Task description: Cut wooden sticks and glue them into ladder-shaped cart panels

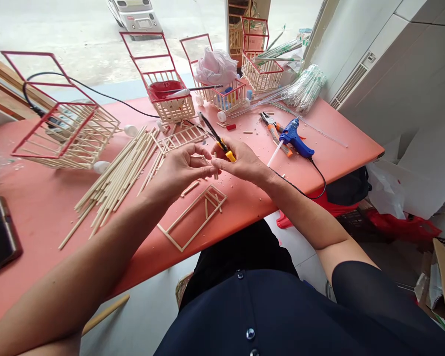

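Had a short stick (215, 172) right at the meeting fingertips of the left hand (187, 165) and right hand (244, 158). Pinched with left thumb and curled fingers nearly closed; gripped a black-and-yellow tool (218, 138) in the half-closed right. Saw, outward, a stick frame (204, 223) at seven o'clock, piled sticks (124, 170) at nine, a basket cart (178, 110) at eleven.
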A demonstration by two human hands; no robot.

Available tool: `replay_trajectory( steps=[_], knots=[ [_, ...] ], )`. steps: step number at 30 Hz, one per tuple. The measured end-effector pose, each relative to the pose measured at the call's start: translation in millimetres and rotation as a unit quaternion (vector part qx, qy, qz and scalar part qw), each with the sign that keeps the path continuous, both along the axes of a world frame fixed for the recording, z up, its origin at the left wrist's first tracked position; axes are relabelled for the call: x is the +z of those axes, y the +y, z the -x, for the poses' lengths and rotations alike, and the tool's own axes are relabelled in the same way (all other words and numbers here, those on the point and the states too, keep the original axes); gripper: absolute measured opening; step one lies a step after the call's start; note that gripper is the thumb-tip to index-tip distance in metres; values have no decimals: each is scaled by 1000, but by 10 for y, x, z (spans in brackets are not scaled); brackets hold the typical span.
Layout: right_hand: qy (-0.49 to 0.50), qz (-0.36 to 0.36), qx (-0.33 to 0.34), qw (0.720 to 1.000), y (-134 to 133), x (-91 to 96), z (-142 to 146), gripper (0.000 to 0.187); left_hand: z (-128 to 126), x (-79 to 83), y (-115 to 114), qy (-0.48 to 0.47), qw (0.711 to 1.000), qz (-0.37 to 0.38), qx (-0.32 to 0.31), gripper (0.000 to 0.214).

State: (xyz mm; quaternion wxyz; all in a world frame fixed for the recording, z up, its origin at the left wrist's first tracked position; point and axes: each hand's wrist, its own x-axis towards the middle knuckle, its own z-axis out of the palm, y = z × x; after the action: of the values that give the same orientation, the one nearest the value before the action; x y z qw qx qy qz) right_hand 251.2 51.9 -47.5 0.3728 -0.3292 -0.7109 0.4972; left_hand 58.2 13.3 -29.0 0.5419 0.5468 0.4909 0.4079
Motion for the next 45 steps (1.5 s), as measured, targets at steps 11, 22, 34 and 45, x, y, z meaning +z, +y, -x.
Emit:
replay_trajectory(
  steps=[11, 22, 34, 45],
  knots=[
    [105, 69, -35, 991, 0, 41, -8, 45, -19, -63, -70, -95, 992, 87, -16, 49],
    [2, 39, 6, 999, 10, 121, -82, 51, 22, 109, -245, -33, 998, 3, 46, 37],
    [-197, -43, 169, 965, 30, 380, -78, 60, 370, 249, -429, -55, 994, -32, 94, 32],
    [-227, 15, 213, 950, 5, 444, -55, 53, 402, 145, -402, -80, 995, -18, 63, 47]
  ],
)
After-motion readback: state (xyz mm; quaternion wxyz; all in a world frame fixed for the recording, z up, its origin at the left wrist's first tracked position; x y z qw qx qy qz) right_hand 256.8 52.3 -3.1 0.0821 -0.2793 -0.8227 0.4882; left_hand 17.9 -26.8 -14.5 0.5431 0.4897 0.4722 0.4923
